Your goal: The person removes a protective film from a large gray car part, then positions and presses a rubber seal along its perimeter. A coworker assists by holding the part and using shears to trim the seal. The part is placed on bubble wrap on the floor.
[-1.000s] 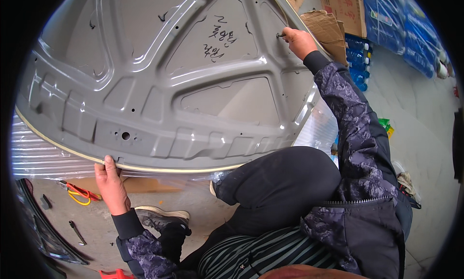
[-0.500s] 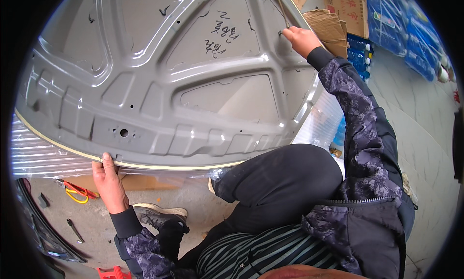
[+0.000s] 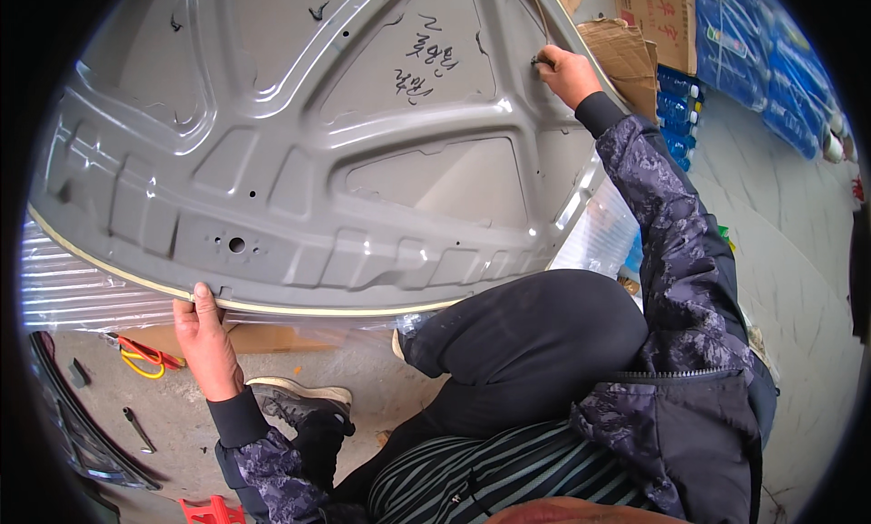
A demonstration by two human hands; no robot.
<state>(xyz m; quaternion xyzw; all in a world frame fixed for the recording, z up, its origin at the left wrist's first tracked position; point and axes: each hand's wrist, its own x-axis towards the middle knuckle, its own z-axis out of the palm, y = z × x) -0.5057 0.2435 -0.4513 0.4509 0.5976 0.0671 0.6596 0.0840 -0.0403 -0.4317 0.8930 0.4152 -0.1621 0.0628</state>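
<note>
A large grey car hood (image 3: pixel 381 152) lies with its ribbed inner side up in front of me. Along its near edge runs a pale yellow strip (image 3: pixel 327 312). At that edge on the left, my left hand (image 3: pixel 207 338) pinches the rim, its thumb on top and the fingers hidden partly beneath. My right hand (image 3: pixel 567 73) reaches to the far right side of the hood, its fingers closed. A thin brown cord (image 3: pixel 545 20) runs down to these fingers, and a small dark tip pokes out beside them. Exactly how they grip it is hidden.
Clear ribbed plastic wrap (image 3: pixel 77 293) lies under the hood. Cardboard boxes (image 3: pixel 660 20) and wrapped blue bottle packs (image 3: pixel 739 57) stand at the far right. On the floor at left are red-and-yellow-handled pliers (image 3: pixel 150 356), a dark tool (image 3: pixel 138 430) and a black curved panel (image 3: pixel 77 424).
The hood appears slightly further right in the picture. My right hand's fingers have shifted and curled at the cord's end. My left hand keeps its hold on the rim.
</note>
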